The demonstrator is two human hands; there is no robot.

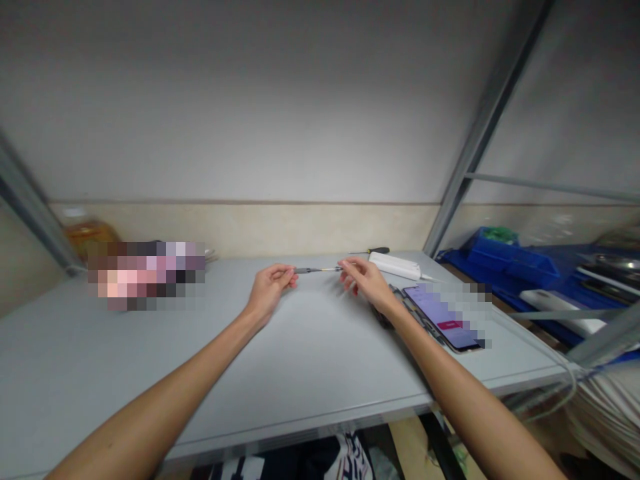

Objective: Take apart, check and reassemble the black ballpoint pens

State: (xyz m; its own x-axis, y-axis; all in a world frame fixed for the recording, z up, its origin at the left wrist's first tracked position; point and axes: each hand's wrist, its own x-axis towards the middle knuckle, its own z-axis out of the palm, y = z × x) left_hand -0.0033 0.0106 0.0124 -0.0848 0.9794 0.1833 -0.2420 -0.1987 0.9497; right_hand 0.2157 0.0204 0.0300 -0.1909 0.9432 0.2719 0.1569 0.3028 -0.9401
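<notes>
A slim pen [320, 270] is stretched level between my two hands, just above the grey table. Its grey end is pinched in the fingertips of my left hand [273, 287]. The fingers of my right hand [364, 277] close on its other end, where a dark and silvery part shows. Between them the middle looks thin and pale yellowish. Under my right forearm, several dark pen-like sticks [417, 313] lie in a bundle, partly hidden by the arm.
A phone [445, 319] with a lit screen lies right of the sticks. Behind it are a white power strip [395, 265] and a screwdriver [379, 251]. A blurred-out pile stands left, before an amber bottle [90, 237]. Blue trays [520, 260] are beyond the metal frame [457, 183].
</notes>
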